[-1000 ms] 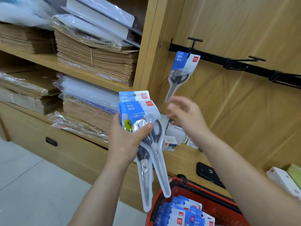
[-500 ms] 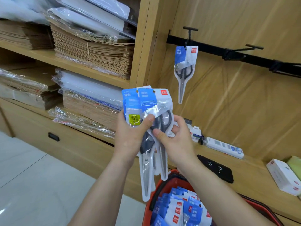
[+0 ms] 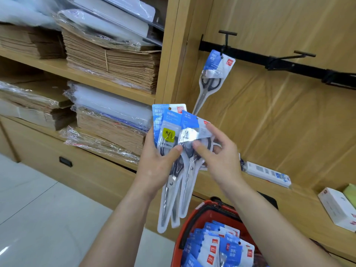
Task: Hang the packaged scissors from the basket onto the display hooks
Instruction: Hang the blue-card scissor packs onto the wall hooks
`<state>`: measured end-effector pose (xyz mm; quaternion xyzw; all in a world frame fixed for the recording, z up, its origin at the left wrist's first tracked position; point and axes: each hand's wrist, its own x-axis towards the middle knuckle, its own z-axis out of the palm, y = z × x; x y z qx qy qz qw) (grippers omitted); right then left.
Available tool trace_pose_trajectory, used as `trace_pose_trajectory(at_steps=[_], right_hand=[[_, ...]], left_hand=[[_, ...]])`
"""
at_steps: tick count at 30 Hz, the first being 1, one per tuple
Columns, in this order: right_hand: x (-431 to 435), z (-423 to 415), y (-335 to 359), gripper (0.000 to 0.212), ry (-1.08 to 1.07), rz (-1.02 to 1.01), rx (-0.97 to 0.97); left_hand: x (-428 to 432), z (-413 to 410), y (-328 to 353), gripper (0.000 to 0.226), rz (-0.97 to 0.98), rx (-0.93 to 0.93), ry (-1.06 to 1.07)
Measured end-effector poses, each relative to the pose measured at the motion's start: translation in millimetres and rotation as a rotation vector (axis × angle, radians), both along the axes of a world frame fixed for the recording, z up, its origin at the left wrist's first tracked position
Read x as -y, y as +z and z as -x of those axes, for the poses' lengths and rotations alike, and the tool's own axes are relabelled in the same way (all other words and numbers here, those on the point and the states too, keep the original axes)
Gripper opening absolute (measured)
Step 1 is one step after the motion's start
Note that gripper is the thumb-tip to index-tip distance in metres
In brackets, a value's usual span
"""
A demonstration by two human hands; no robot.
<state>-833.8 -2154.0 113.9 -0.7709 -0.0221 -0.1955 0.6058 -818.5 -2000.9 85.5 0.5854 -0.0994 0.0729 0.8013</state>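
My left hand (image 3: pixel 158 166) grips a fan of three packaged scissors (image 3: pixel 169 132) with blue and white cards, blades pointing down. My right hand (image 3: pixel 217 157) pinches the rightmost pack (image 3: pixel 192 130) at its handle end, pulling it away from the other two. One pack of scissors (image 3: pixel 213 74) hangs on the left display hook (image 3: pixel 227 38) of the black wall rail (image 3: pixel 250 57). A second hook (image 3: pixel 300 54) further right is bare. The red basket (image 3: pixel 194 222) below holds several more packs (image 3: pixel 221 247).
Wooden shelves on the left carry stacks of brown paper bags (image 3: pixel 113 60) and wrapped white sheets (image 3: pixel 113 105). On the ledge under the rail lie a long white box (image 3: pixel 267 173), a black device (image 3: pixel 269 199) and a white carton (image 3: pixel 339 209). Pale floor tiles lie at lower left.
My right hand left the hung pack, came down to the bundle and now draws the rightmost pack sideways out of my left hand. The hung pack swings slightly.
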Motion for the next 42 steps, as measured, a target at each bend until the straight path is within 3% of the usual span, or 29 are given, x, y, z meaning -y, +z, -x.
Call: trace_pose_trajectory(at_steps=[3, 8, 18, 36, 42], right_hand=[[8, -4, 10, 0.045, -0.065, -0.04, 0.024], [13, -11, 49, 0.056, -0.122, 0.024, 0.143], [26, -75, 123, 0.058, -0.232, 0.167, 0.356], [36, -111, 111, 0.064, -0.325, 0.251, 0.31], [40, -125, 119, 0.064, -0.358, 0.367, 0.188]], left_hand=[[-1, 1, 2, 0.06, -0.019, 0.002, -0.002], [-18, -3, 6, 0.046, 0.004, -0.014, 0.077], [-20, -2, 12, 0.05, -0.043, 0.008, 0.1], [-21, -3, 14, 0.053, -0.048, 0.0, 0.092], [-20, -5, 11, 0.054, -0.051, -0.005, 0.096]])
